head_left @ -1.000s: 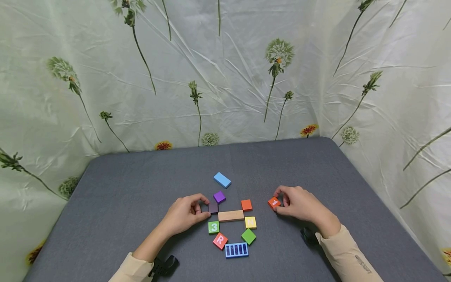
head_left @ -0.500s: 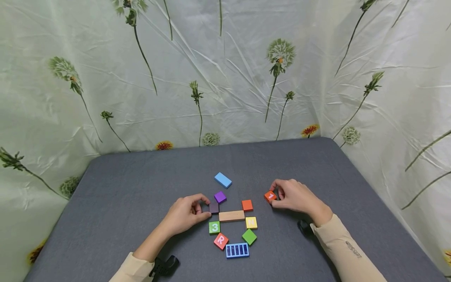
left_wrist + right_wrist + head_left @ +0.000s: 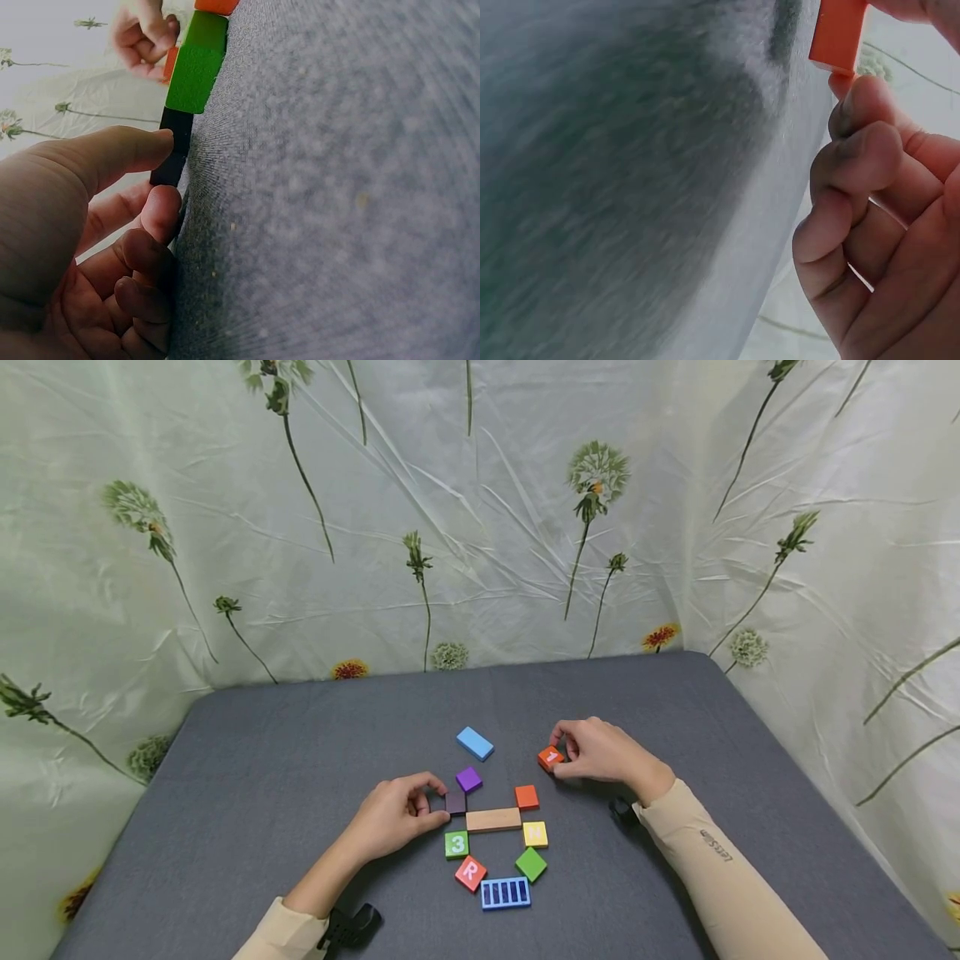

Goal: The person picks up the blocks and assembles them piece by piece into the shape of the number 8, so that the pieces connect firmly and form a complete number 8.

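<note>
My left hand (image 3: 390, 817) pinches a dark purple square block (image 3: 456, 802) on the table; in the left wrist view the thumb and a finger are at the dark block's (image 3: 177, 133) edges. An orange block marked "1" (image 3: 551, 757) is in my right hand (image 3: 606, 753), pinched between thumb and fingers. The right wrist view shows this orange block (image 3: 838, 36) from the side. Around them lie a purple block (image 3: 469, 779), a plain orange block (image 3: 527, 797) and a long wooden block (image 3: 492, 820). A light blue block (image 3: 475, 743) lies farther back.
Below the wooden block are a green "3" block (image 3: 456, 844), a red "R" block (image 3: 470, 873), a yellow lettered block (image 3: 535, 834), a green block (image 3: 531, 864) and a blue slotted block (image 3: 506, 893). The grey table (image 3: 315, 727) meets a flowered curtain (image 3: 495, 527).
My right hand has carried the orange "1" block leftward and away from me, toward the light blue block. The left hand has stayed at the dark purple block.
</note>
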A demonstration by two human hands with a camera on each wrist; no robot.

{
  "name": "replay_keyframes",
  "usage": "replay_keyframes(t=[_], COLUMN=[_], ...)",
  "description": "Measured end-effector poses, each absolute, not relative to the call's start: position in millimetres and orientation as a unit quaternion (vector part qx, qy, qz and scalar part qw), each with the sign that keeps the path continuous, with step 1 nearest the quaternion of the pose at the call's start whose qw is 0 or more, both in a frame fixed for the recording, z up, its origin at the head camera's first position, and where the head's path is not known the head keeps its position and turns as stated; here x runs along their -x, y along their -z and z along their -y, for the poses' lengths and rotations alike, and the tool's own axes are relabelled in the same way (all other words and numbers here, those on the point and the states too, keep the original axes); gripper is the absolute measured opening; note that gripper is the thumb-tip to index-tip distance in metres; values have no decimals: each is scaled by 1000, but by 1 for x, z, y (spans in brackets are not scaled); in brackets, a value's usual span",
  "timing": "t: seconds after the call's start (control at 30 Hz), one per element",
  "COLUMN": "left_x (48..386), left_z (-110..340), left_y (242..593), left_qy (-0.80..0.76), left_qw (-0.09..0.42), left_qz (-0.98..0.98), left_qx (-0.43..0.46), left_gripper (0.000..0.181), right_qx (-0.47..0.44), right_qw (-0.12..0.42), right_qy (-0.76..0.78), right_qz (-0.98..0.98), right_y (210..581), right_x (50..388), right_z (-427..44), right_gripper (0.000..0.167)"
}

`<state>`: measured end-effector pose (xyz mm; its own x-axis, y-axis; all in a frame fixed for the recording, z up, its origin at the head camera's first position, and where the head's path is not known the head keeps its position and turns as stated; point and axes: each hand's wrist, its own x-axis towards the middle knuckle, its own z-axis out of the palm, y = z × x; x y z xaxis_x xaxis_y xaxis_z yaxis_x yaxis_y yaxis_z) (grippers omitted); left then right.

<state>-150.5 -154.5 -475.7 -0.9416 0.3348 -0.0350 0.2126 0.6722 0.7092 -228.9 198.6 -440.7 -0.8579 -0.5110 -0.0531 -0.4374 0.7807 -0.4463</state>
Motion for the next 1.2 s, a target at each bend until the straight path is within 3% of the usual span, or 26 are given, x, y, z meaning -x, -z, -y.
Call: replay_keyframes(t=[0.33, 0.6, 1.2], left_x=[150, 150, 150], left_z=[154, 154, 153], left_y=[475, 475, 475], left_qy=[-377, -381, -379], left_qw=[81, 85, 89], left_qz=[-910, -909, -911], left_qx=[-151, -148, -139], left_gripper=[23, 22, 24], right_qx=[279, 275, 350], right_qw=[118, 126, 202], right_qy=[170, 186, 221], right_qz=[-938, -935, -888], right_y=[438, 427, 428], right_x=[246, 247, 203], right_z=[-171, -180, -168], right_gripper=[16, 13, 23])
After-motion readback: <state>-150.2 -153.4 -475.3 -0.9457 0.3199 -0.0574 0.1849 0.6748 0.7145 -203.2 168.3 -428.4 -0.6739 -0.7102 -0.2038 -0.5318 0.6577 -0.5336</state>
